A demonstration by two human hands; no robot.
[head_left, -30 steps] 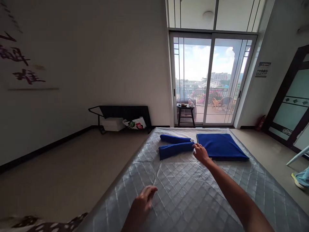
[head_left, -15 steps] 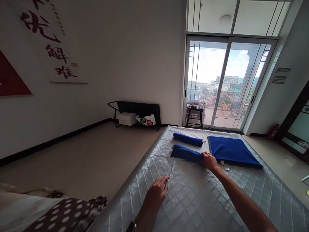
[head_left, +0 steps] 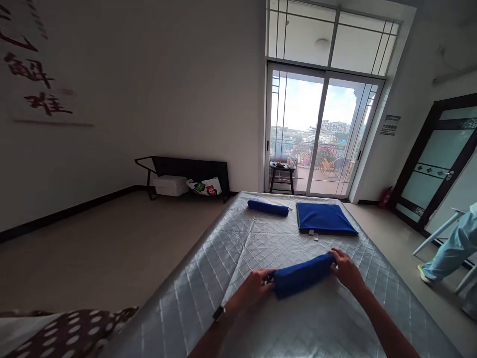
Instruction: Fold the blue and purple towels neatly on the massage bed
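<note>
A rolled blue cloth (head_left: 303, 276) lies slantwise between my hands, low over the silver quilted mattress (head_left: 208, 278). Its left end is gripped by my left hand (head_left: 257, 286), the fingers curled at the edge. At the other end, my right hand (head_left: 346, 268) pinches the cloth between thumb and fingers. Farther back on the mattress rests a second, thinner blue roll (head_left: 268, 208). To the right of that roll lies a flat folded blue cloth (head_left: 326, 218) with small white tags at its near edge.
Brown polka-dot fabric (head_left: 70, 333) lies at the lower left. Against the far wall, a black rack (head_left: 190, 166) holds white boxes and a bag. A stool (head_left: 282, 176) stands by the glass door. At right, a person's leg in light blue trousers (head_left: 452, 248) shows.
The nearer blue roll has come toward me, away from the other cloths. My left hand has moved from bare mattress onto its left end. The view has turned right.
</note>
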